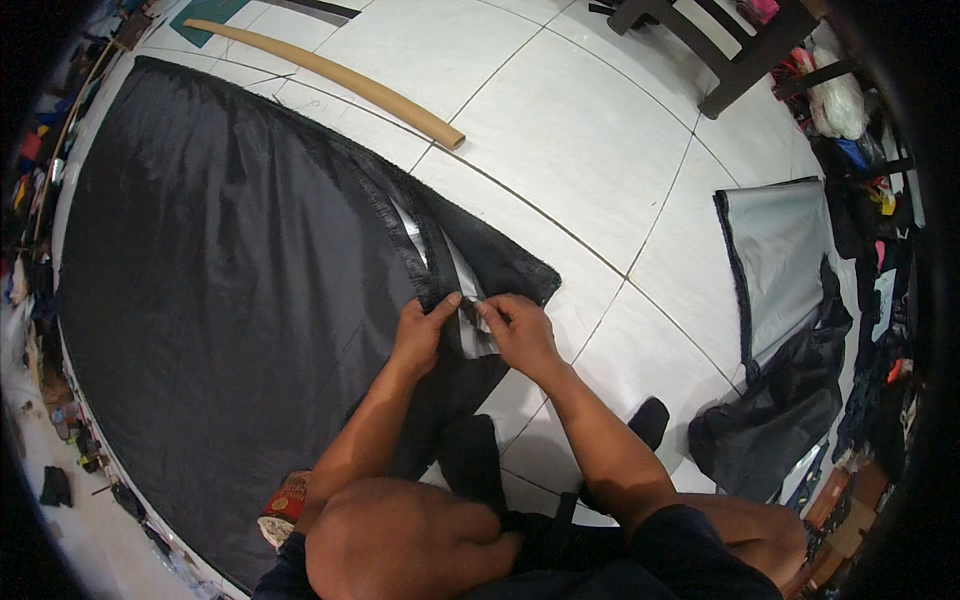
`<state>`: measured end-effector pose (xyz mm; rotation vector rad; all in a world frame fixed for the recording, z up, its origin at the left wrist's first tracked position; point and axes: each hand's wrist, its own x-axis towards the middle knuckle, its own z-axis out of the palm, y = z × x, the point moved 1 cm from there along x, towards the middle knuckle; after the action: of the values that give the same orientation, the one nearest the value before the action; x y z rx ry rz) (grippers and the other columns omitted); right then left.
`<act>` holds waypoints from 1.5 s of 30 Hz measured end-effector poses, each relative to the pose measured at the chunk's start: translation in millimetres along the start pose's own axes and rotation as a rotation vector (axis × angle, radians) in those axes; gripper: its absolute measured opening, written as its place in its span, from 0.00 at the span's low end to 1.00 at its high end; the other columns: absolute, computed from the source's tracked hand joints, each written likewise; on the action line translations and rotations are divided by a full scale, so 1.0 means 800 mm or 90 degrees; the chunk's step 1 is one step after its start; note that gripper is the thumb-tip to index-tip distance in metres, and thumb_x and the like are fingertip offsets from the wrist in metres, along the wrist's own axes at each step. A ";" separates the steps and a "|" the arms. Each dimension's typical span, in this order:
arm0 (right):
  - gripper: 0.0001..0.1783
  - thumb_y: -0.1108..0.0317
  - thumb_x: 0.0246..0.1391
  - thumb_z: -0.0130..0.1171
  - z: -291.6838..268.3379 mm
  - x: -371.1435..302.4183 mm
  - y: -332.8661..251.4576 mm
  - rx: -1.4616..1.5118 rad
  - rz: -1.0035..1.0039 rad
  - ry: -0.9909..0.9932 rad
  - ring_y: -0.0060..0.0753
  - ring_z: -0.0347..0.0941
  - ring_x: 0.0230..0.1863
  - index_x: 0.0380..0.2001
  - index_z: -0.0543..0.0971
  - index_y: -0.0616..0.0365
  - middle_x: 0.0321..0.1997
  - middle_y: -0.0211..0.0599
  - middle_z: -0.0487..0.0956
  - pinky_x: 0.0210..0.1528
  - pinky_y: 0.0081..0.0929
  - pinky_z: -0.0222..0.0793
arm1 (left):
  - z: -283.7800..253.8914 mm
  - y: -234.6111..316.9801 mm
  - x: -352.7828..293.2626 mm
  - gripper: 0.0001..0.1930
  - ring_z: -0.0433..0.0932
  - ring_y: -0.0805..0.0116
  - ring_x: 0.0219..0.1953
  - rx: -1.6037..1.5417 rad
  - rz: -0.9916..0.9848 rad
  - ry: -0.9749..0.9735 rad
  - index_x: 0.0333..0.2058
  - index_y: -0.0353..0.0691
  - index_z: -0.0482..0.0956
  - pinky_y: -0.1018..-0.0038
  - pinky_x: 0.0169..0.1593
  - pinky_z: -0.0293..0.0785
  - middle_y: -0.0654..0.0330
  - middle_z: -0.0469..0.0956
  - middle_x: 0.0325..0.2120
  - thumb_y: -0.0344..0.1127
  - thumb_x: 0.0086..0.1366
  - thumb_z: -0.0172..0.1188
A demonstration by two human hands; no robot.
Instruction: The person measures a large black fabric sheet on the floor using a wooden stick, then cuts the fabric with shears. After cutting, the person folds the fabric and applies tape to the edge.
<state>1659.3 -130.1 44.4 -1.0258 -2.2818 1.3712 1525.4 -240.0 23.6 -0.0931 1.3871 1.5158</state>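
Observation:
A large sheet of black fabric (230,270) is spread over the tiles from the far left to my knees. Along its right edge several layers lie on each other, and a silvery underside (466,280) shows between them. My left hand (425,328) pinches the frayed edge of a layer between thumb and fingers. Close beside it, my right hand (517,330) is closed with thumb and fingertips on the same fabric, where the silvery side is turned up. The exact bit between the right fingertips is too small to make out.
Beyond the fabric lies a long tan cardboard tube (350,82). A folded piece of silver-and-black fabric (780,270) rests on the right. Dark furniture legs (715,85) stand at the far right. A red tin-like container (288,500) is by my left knee. Clutter lines both sides.

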 end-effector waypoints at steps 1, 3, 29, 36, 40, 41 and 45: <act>0.15 0.58 0.63 0.58 -0.004 0.001 0.004 0.025 0.075 -0.011 0.33 0.73 0.30 0.30 0.82 0.58 0.25 0.36 0.78 0.35 0.32 0.67 | 0.001 0.001 0.001 0.09 0.78 0.72 0.35 0.006 -0.006 0.005 0.40 0.36 0.80 0.73 0.42 0.74 0.62 0.82 0.35 0.33 0.65 0.64; 0.17 0.57 0.66 0.55 -0.014 0.003 0.018 0.047 0.173 0.020 0.25 0.69 0.27 0.32 0.82 0.60 0.22 0.31 0.76 0.32 0.28 0.65 | 0.002 0.002 0.002 0.09 0.78 0.72 0.36 0.022 -0.017 0.016 0.41 0.36 0.80 0.73 0.43 0.74 0.62 0.82 0.36 0.33 0.65 0.64; 0.18 0.54 0.64 0.58 -0.029 0.010 0.007 -0.014 0.176 -0.003 0.37 0.73 0.25 0.32 0.79 0.61 0.23 0.42 0.77 0.30 0.31 0.66 | 0.003 0.009 -0.001 0.07 0.80 0.72 0.33 0.058 -0.020 0.017 0.40 0.36 0.80 0.73 0.40 0.76 0.62 0.82 0.34 0.32 0.65 0.63; 0.18 0.53 0.60 0.60 -0.035 0.013 -0.017 -0.230 0.044 0.079 0.49 0.79 0.40 0.40 0.76 0.58 0.38 0.46 0.82 0.41 0.43 0.72 | 0.009 0.019 -0.010 0.08 0.80 0.71 0.35 0.022 -0.022 0.030 0.40 0.36 0.80 0.72 0.41 0.76 0.60 0.82 0.35 0.31 0.65 0.64; 0.14 0.58 0.58 0.62 -0.044 0.023 0.044 -0.183 0.204 0.166 0.51 0.78 0.39 0.39 0.76 0.57 0.39 0.46 0.80 0.39 0.44 0.71 | -0.002 0.006 0.001 0.09 0.80 0.71 0.36 0.063 -0.019 0.019 0.41 0.36 0.79 0.71 0.42 0.76 0.61 0.82 0.35 0.32 0.64 0.64; 0.14 0.59 0.57 0.63 -0.050 0.022 0.044 -0.185 0.143 0.211 0.51 0.77 0.38 0.38 0.76 0.57 0.38 0.44 0.80 0.39 0.44 0.71 | 0.008 0.014 -0.005 0.09 0.80 0.71 0.36 0.063 -0.024 0.025 0.41 0.36 0.79 0.71 0.42 0.76 0.61 0.82 0.35 0.32 0.64 0.65; 0.12 0.61 0.54 0.65 -0.046 0.015 0.008 -0.222 -0.061 0.394 0.48 0.75 0.38 0.36 0.76 0.56 0.35 0.41 0.77 0.40 0.42 0.70 | -0.001 0.007 -0.002 0.09 0.79 0.71 0.35 0.034 -0.007 0.005 0.40 0.37 0.79 0.71 0.42 0.75 0.61 0.82 0.35 0.34 0.65 0.65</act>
<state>1674.2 -95.8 56.4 -1.2125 -2.0745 0.5121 1522.1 -240.2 28.1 -0.0737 1.4308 1.4704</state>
